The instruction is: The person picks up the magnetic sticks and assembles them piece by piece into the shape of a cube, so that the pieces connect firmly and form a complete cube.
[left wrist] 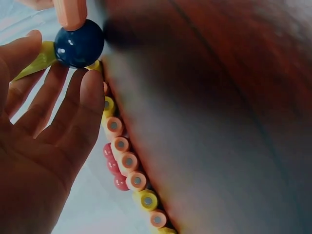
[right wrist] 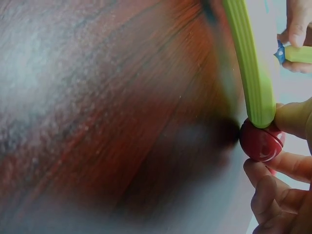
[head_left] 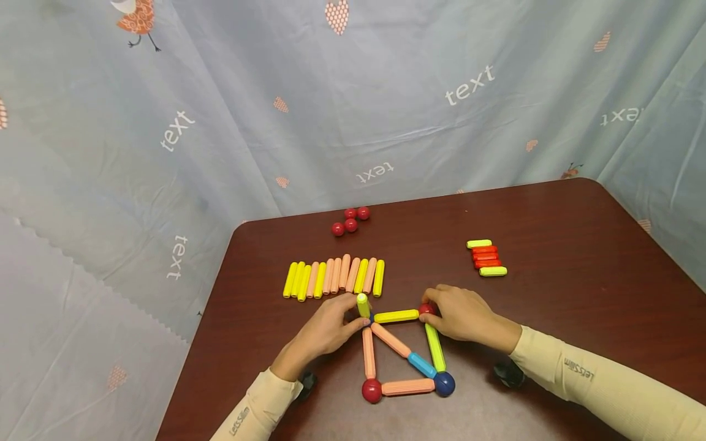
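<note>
My left hand [head_left: 325, 327] holds a blue ball [left wrist: 79, 44] at the far left corner of a flat frame of magnetic rods and balls. A yellow-green rod [head_left: 362, 304] stands upright on that ball. With thumb and fingers, my right hand [head_left: 463, 313] pinches a red ball [right wrist: 262, 141] at the far right corner. Between these balls lies a yellow rod [head_left: 397, 316]. Nearer me are a red ball [head_left: 372, 391] and another blue ball [head_left: 444, 384], joined by a peach rod [head_left: 408, 387]. A diagonal of a peach rod and a blue rod [head_left: 421, 365] crosses the frame.
Behind the frame lies a row of yellow and peach rods [head_left: 334, 275]. Several red balls [head_left: 350, 225] sit near the table's back edge. Short red and yellow-green rods [head_left: 486, 257] lie at the right. A printed curtain [head_left: 386, 110] hangs behind the table [head_left: 579, 257].
</note>
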